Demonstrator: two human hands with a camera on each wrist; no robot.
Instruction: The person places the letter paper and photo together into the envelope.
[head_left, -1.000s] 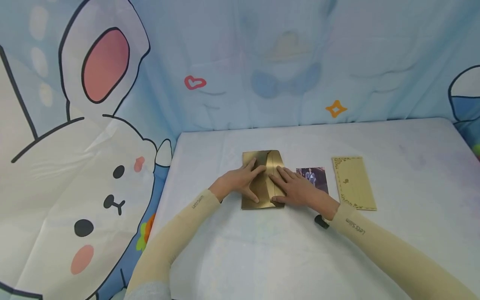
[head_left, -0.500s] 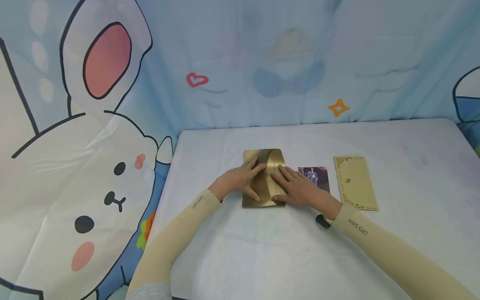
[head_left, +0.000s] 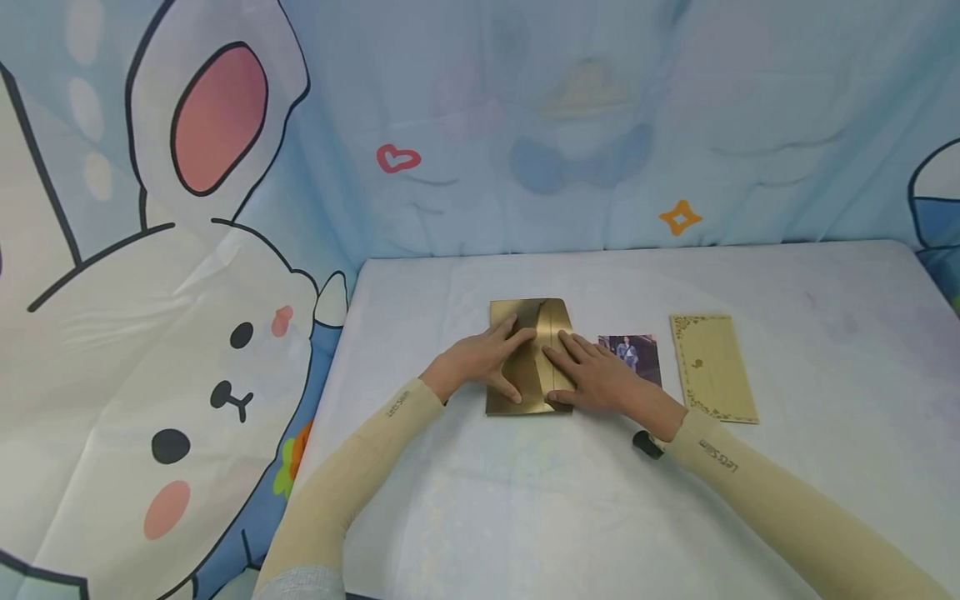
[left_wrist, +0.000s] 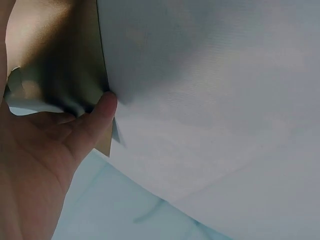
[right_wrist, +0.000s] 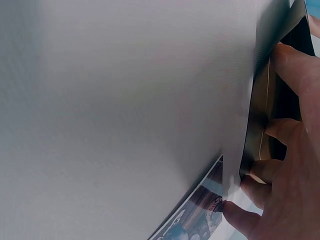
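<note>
A shiny gold envelope [head_left: 534, 375] lies on the white-covered table, its flap side up and the creased flap strip along its right side. My left hand [head_left: 478, 358] rests on its left part with thumb and fingers spread; in the left wrist view the thumb tip touches the edge of the envelope [left_wrist: 75, 45]. The fairly straight fingers of my right hand [head_left: 596, 377] press on the flap strip. Seen from the right wrist, several fingertips line the envelope's fold [right_wrist: 260, 107]. Partly under my right hand in the head view is a small printed photo [head_left: 641, 354].
A cream-gold card [head_left: 712, 367] with an ornate border lies farther right on the table [head_left: 480, 500]. A blue cartoon curtain [head_left: 465, 200] hangs behind the table, and a large white rabbit print [head_left: 112, 375] covers the left side.
Both hands keep their places on the envelope. The head view has shifted slightly, so everything appears a little farther right; nothing else has visibly moved.
</note>
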